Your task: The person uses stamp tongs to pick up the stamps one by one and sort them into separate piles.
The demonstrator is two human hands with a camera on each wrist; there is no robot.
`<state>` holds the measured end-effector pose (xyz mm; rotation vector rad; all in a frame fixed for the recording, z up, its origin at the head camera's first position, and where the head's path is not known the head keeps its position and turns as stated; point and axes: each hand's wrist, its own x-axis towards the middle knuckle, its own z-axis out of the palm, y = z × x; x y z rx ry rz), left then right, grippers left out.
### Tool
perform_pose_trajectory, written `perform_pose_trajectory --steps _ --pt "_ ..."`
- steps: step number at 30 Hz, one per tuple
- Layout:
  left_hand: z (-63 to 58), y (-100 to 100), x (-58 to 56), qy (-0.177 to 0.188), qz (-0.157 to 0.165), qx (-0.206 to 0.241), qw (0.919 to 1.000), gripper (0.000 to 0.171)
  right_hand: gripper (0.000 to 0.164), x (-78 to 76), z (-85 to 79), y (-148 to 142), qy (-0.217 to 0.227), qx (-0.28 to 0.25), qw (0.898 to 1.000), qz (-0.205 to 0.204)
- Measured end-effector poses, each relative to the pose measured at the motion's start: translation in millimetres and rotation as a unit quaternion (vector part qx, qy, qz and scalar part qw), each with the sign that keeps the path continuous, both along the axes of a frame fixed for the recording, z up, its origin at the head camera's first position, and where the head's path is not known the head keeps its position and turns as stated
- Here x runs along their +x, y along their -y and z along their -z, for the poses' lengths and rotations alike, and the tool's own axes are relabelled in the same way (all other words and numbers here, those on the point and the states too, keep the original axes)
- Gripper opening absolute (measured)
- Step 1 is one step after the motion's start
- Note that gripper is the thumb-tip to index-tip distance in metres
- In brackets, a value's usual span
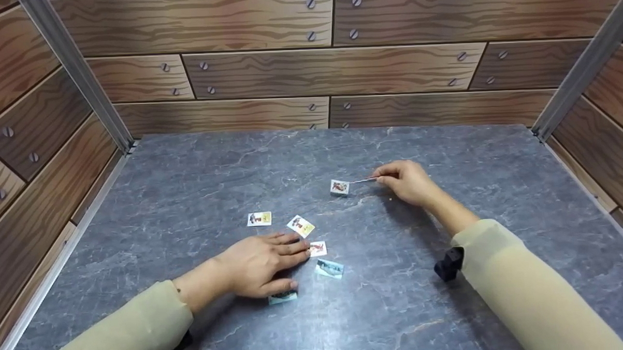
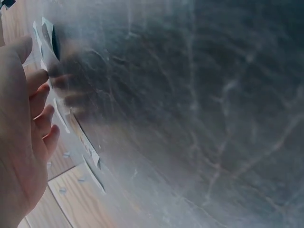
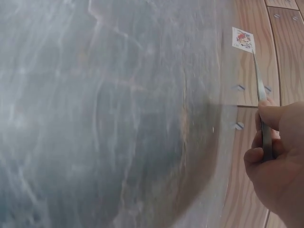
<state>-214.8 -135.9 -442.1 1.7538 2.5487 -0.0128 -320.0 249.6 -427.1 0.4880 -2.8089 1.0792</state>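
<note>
a stamp [image 1: 339,187] is held above the table [image 1: 187,169] by tweezers [image 3: 261,90] pinched in the right hand [image 1: 407,184]. the left hand [image 1: 257,265] is held palm-down, fingers [image 1: 292,260] loosely extended; a red-figured stamp [image 1: 319,249] and a teal stamp [image 1: 283,299] are partly hidden by it. three other stamps [image 1: 259,219] are scattered nearby. the table is backed by a plank wall [image 1: 334,70].

wood-plank patterned walls [image 1: 287,75], metal corner posts [image 1: 75,74], grey marbled tabletop [image 1: 202,168]

A grey, marble-veined tabletop [image 1: 228,167] carries five small stamps [image 1: 259,219], two partly covered by the left hand [image 1: 260,265].
</note>
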Motion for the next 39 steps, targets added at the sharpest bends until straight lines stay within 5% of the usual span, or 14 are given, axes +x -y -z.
perform_pose_trajectory --steps 14,39 --pt "2.4 0 2.6 0.017 -0.019 0.006 0.9996 0.065 0.018 3.4 -14.8 -29 -0.002 0.008 1.000 0.020" --pt "3.5 -2 1.8 0.036 -0.033 0.014 0.9987 0.064 0.022 11.3 -5.3 -101 -0.002 0.031 0.997 0.065"
